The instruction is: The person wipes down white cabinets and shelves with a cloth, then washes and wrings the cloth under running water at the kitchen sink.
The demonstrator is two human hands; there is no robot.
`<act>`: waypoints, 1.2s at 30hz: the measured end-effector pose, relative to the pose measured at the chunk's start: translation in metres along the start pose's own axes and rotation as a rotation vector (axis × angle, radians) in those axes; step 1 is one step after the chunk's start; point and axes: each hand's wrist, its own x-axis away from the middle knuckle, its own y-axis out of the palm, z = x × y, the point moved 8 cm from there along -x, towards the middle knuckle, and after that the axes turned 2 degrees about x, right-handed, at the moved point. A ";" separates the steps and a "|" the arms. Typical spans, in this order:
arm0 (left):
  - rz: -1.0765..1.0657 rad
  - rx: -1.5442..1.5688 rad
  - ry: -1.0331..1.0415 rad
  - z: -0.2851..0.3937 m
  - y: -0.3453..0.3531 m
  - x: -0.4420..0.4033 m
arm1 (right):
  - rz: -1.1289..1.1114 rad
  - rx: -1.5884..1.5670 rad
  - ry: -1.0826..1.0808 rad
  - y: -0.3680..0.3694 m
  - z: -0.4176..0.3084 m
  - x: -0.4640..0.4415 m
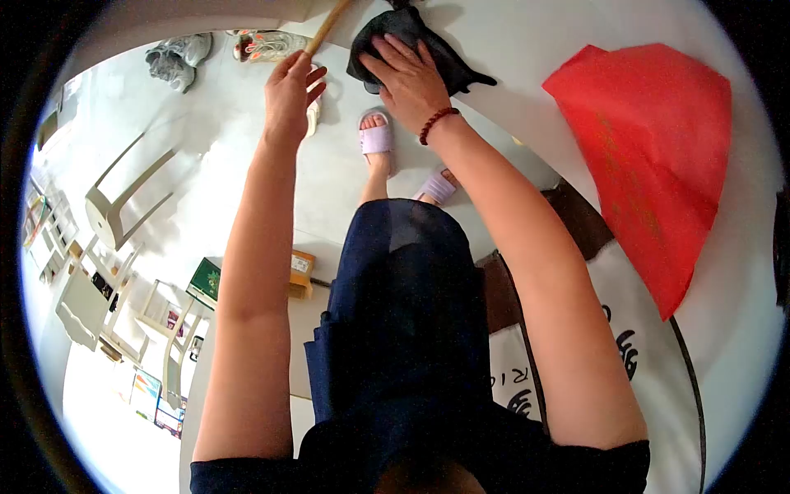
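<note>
My left hand (291, 92) is closed around a thin wooden stick (328, 25) near the top of the view; some of its fingers are loosely curled. To its right, my right hand (409, 80), with a dark red bead bracelet (435, 125) at the wrist, lies flat with fingers spread on a black cloth-like item (440, 62). The black item rests on a pale surface, and a narrow strip of it sticks out to the right. What the stick's far end reaches is out of view.
A red bag or sheet (658, 156) lies at the right. Grey shoes (178, 60) and patterned sneakers (267, 46) stand on the floor at the upper left. Stools (107, 216), a green box (205, 281) and a cardboard box (301, 274) are lower left. White sacks (650, 346) lie lower right.
</note>
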 end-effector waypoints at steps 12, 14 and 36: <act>0.057 -0.039 0.249 0.044 -0.020 -0.004 | 0.132 0.013 0.125 0.009 -0.032 -0.085; 0.063 -0.039 0.270 0.050 -0.021 -0.006 | 0.134 0.018 0.143 0.012 -0.037 -0.093; 0.130 0.185 0.030 -0.045 -0.050 0.045 | -0.001 -1.497 0.768 -0.052 -0.031 0.070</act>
